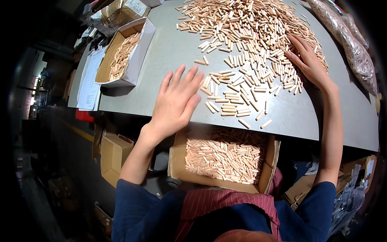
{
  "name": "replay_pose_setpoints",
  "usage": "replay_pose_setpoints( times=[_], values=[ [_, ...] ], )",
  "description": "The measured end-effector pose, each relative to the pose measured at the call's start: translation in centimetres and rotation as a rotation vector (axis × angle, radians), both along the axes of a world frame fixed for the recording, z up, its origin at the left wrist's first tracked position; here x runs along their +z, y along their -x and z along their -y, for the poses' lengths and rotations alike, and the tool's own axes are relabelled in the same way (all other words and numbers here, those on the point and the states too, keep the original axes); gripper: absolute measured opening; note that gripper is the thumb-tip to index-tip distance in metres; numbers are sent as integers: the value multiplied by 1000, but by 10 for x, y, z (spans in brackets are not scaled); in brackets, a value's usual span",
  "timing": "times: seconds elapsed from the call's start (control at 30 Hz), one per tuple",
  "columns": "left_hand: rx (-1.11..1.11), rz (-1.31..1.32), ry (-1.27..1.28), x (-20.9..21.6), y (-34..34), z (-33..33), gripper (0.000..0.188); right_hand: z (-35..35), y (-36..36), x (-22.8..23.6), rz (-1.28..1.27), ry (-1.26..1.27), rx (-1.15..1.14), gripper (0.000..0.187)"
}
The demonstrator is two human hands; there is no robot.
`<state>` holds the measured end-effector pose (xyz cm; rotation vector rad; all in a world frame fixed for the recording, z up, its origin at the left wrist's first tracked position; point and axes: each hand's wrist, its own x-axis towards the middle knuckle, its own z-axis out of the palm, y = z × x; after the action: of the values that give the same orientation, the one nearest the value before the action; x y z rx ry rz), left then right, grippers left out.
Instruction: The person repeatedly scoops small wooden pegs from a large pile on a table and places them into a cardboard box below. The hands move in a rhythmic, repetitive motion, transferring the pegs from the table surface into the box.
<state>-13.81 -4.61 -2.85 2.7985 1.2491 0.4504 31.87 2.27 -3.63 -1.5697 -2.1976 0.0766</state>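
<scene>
A large heap of short wooden dowels (258,24) covers the far part of the grey table (161,48), and looser ones spread toward the near edge. My left hand (176,99) hovers at the left of the loose dowels, fingers stretched, holding nothing. On the right side of the heap lies my right hand (308,62), its fingers spread over the dowels at the heap's edge. Below the table's near edge, in front of my body, an open cardboard box (219,185) holds many more dowels (225,157).
At the table's left stands a white carton (141,52) part filled with dowels, beside paper sheets (89,88). A clear plastic bag (348,48) lies along the right edge. An open cardboard box (115,155) sits on the floor at left; more cardboard and plastic (350,197) lie lower right.
</scene>
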Motion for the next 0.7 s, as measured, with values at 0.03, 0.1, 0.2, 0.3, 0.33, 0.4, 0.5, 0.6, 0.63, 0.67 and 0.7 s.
replay_pose_setpoints(
  times=[0.03,0.1,0.2,0.3,0.33,0.4,0.5,0.6,0.63,0.67,0.7],
  values=[
    [-25,10,7,1,-2,2,53,0,1,0,5,-11,4,66],
    [-78,32,20,4,-8,6,52,1,2,0,17,-32,8,66],
    [-125,97,66,6,-15,7,51,-1,-3,-3,46,-44,12,66],
    [-120,190,137,6,-16,1,51,-2,-4,-6,37,-51,-1,66],
    [-112,228,163,5,-16,-2,51,-2,-3,-5,29,-42,3,67],
    [-116,186,139,7,-21,-5,51,-1,-1,-3,13,-26,8,67],
    [-102,133,88,5,-30,-6,51,-1,-2,-3,11,-15,17,67],
    [-80,118,68,4,-36,-6,51,-3,-4,-6,34,-36,11,66],
    [-74,118,68,4,-37,-6,51,-2,-4,-6,32,-41,11,66],
    [-75,120,67,3,-37,-7,51,-2,-4,-6,30,-47,12,66],
    [-75,122,66,3,-37,-7,51,-2,-4,-6,28,-51,13,65]
  ],
)
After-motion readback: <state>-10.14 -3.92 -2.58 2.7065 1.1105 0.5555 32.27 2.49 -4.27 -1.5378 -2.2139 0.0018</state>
